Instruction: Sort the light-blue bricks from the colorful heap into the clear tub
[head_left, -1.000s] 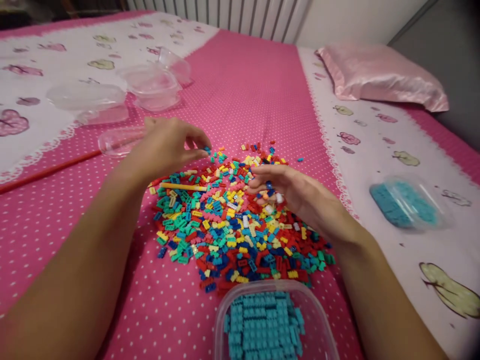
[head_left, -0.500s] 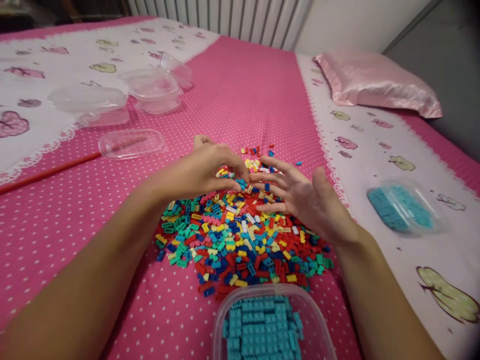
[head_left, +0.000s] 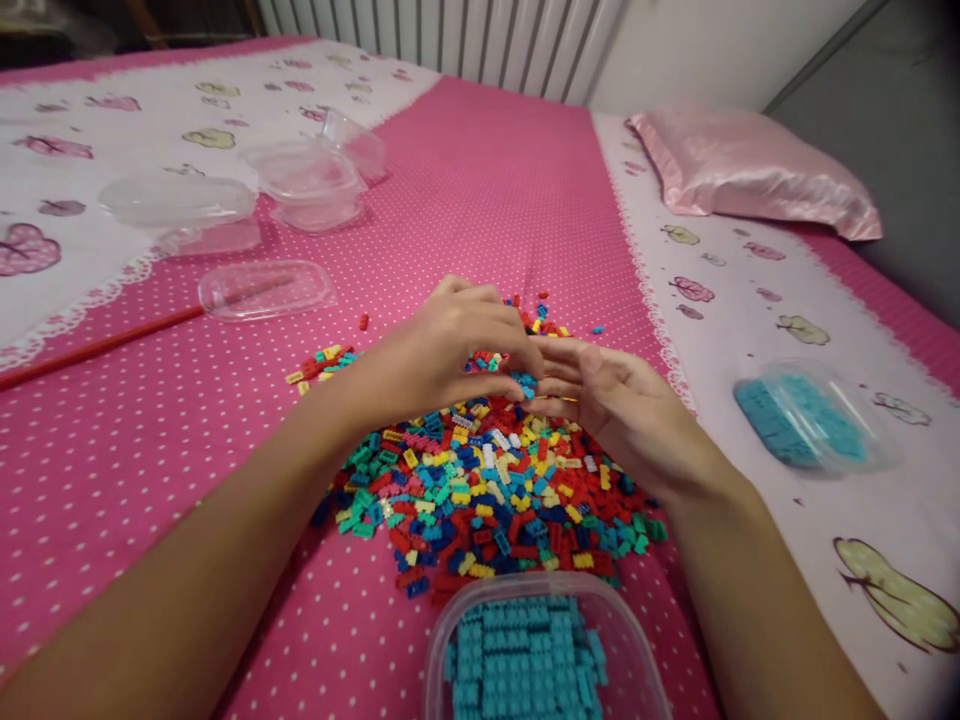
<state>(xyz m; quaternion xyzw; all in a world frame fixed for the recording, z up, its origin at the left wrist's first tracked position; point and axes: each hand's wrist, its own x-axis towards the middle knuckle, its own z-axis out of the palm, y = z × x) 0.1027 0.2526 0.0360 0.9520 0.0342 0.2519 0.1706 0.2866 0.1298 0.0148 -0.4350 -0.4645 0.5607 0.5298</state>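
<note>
My left hand point(head_left: 469, 345) is over the pile, its thumb and fingers pinched around small blue toy building bricks point(head_left: 526, 382). My right hand point(head_left: 626, 400) meets its fingertips from the right, palm turned inward and slightly up, fingers stretched out; the inside of its palm is partly hidden. Below both hands spreads a heap of mixed toy building bricks point(head_left: 480, 490) in red, yellow, green, blue and white. Close to me stands a clear plastic container point(head_left: 645, 655) with rows of turquoise bricks point(head_left: 517, 655) packed in it.
On the right lies a second clear container point(head_left: 874, 430) with turquoise bricks. Clear tubs point(head_left: 307, 180) and a lid point(head_left: 307, 285) over a red stick point(head_left: 112, 345) are at the left. A pink pillow point(head_left: 757, 165) rests at the back right of the bed.
My left hand has moved right with the blue bricks, up to the right fingers. My right hand has drawn its fingers and thumb closer together. Bricks at the pile's left have come into view.
</note>
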